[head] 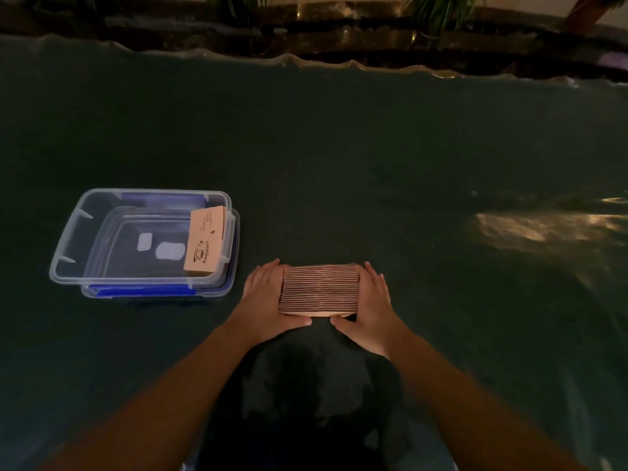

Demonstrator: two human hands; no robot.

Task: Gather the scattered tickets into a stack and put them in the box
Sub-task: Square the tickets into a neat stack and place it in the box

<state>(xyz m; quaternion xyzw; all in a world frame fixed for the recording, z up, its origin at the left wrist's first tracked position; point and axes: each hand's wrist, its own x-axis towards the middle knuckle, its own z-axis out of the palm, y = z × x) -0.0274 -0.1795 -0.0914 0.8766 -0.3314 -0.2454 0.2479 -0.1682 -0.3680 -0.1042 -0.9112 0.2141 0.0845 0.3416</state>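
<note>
My left hand (268, 294) and right hand (370, 307) cover the stack's (319, 289) short ends; the small print on the boxed ticket (204, 241) is perhaps too small to read.

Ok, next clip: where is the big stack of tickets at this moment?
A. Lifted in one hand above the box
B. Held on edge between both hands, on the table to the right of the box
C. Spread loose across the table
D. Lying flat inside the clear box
B: the stack of tickets stands on edge, pressed between the left hand and right hand, right of the clear box, which holds only one ticket.
</note>
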